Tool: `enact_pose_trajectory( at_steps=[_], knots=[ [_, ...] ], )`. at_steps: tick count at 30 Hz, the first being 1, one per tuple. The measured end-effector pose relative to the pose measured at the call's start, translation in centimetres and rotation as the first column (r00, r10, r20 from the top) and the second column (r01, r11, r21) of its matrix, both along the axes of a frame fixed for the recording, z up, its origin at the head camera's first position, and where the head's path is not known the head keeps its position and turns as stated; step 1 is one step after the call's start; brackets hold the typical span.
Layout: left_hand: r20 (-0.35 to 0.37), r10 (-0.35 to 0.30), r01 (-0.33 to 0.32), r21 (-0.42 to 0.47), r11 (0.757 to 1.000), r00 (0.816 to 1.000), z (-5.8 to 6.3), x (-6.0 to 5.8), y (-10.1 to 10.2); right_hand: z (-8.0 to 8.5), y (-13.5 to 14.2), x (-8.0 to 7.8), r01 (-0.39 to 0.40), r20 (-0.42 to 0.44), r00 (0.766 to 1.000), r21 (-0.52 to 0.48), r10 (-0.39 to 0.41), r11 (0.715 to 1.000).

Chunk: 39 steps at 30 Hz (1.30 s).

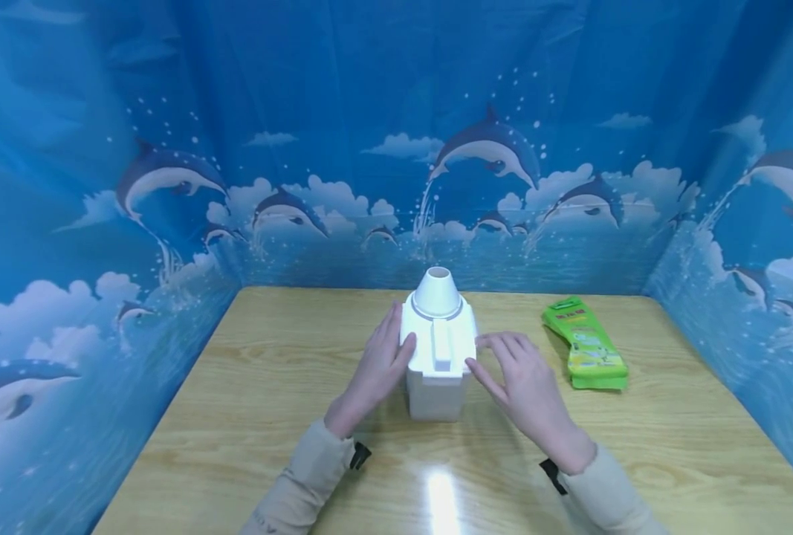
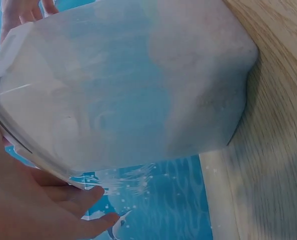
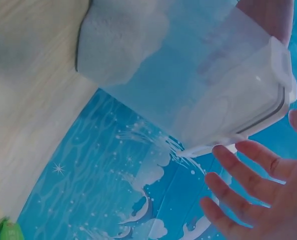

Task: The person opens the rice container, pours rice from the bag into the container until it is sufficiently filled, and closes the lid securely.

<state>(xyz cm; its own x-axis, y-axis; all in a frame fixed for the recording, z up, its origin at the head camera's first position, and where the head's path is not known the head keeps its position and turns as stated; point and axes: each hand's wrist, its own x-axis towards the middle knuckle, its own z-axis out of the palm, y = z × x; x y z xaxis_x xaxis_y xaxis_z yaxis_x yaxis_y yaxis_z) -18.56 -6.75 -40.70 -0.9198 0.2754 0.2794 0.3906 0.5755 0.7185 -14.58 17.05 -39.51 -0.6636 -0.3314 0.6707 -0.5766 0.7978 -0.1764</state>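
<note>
A translucent plastic storage container stands upright on the table, with pale powder-like contents showing through its wall in the left wrist view. Its white lid carries a raised handle bar and, at the far end, a white cone-shaped cup with its narrow end up. My left hand rests against the lid's left side, thumb at the top edge and fingers extended along it. On the other side my right hand has its fingers spread, fingertips right at the lid's right edge.
A green packet with printed labels lies on the table to the right of my right hand. The wooden table is bordered at the back and sides by a blue dolphin-print curtain.
</note>
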Motion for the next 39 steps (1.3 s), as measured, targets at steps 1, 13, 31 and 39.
enact_pose_trajectory(
  at_steps=[1,13,31,39],
  knots=[
    [-0.005,0.004,-0.004,-0.002,1.000,1.000,0.0,0.0,0.0,0.1,0.0,-0.2,0.006,0.006,1.000,0.005,-0.006,1.000],
    [0.005,0.043,-0.042,-0.020,0.999,0.999,0.0,0.1,0.2,0.9,-1.0,-0.9,0.088,0.186,0.974,0.214,-0.129,0.973],
    [-0.233,0.199,-0.275,-0.363,0.890,0.952,3.1,1.8,-0.9,0.3,-1.0,-1.1,0.079,0.031,0.996,0.202,-0.086,0.976],
    [-0.171,0.196,-0.256,-0.506,0.823,0.966,2.9,1.9,-0.7,0.2,-0.9,-1.2,0.064,0.036,0.997,0.184,-0.072,0.981]
  ],
)
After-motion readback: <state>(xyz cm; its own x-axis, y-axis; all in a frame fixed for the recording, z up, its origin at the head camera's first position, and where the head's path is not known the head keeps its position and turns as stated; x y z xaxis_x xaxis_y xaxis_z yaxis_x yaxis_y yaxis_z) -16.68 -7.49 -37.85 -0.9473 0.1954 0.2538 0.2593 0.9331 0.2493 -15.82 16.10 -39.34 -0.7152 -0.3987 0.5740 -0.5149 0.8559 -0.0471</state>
